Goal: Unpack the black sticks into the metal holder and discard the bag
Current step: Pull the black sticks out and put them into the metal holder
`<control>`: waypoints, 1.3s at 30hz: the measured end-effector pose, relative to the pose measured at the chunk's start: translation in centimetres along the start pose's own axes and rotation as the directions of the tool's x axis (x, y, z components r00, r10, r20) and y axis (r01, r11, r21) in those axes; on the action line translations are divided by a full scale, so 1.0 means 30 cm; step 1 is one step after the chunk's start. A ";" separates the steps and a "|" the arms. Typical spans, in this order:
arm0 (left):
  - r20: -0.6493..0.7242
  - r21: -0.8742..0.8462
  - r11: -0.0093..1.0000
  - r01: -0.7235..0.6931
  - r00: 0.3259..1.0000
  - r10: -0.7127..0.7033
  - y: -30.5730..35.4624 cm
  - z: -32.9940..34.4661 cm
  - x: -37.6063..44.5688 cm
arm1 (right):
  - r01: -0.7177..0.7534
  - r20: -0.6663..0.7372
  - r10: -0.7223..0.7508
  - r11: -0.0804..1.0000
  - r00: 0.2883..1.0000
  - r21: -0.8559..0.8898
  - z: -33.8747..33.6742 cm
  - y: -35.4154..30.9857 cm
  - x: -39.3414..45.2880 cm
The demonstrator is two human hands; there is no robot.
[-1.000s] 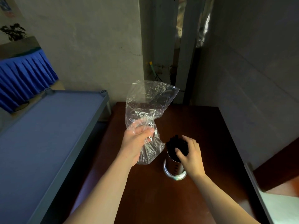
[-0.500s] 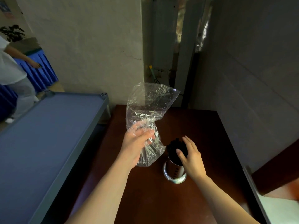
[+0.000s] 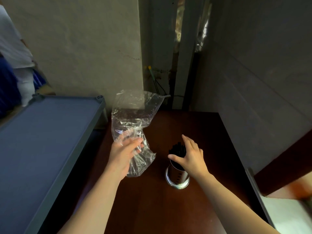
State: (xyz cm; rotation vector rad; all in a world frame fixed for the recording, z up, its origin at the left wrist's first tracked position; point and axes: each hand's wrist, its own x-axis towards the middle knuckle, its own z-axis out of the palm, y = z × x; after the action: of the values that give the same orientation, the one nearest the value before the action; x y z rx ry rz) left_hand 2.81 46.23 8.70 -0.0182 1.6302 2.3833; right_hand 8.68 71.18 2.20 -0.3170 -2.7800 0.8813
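The left hand [image 3: 124, 155] is holding the bag [image 3: 133, 125] above the table [image 3: 152, 205]. The fingers are closing around the middle of the bag, so the plastic is crumpling there. The upper part of the bag is standing open above the hand, and the lower part is hanging below it. The bag is clear, and I am seeing nothing black inside it.

The holder [image 3: 176, 177] is standing upright on the table, to the right of the bag and apart from it. The sticks [image 3: 177, 148] are standing inside the holder, and their tops are sticking out above its rim.

The right hand [image 3: 190, 157] is hovering at the top of the holder with the fingers spread wide. The thumb is lying near the rim, and the other fingers are reaching over the sticks. I cannot tell if the hand is touching them.

A blue shelf [image 3: 42, 141] is standing to the left of the table. A person [image 3: 15, 53] in white clothes is standing at the far left.
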 end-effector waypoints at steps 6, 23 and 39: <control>-0.032 -0.017 1.000 0.003 0.999 -0.003 0.006 -0.061 0.006 | 0.030 0.159 -0.006 0.989 0.987 -0.146 0.040 -0.040 0.055; -0.105 -0.041 0.998 0.050 0.993 -0.054 0.024 -0.141 0.034 | 0.043 0.046 -0.035 0.980 0.998 -0.195 0.081 -0.054 0.047; -0.422 0.390 0.862 0.325 0.895 -0.146 -0.200 -0.343 0.058 | 0.044 0.047 -0.035 0.976 0.998 -0.212 0.068 -0.064 0.027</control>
State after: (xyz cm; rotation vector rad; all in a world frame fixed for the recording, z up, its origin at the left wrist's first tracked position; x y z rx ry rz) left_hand 1.05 39.17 -0.89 -0.5984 2.1765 1.8378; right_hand 7.12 68.75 1.80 -0.2782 -2.9150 0.5874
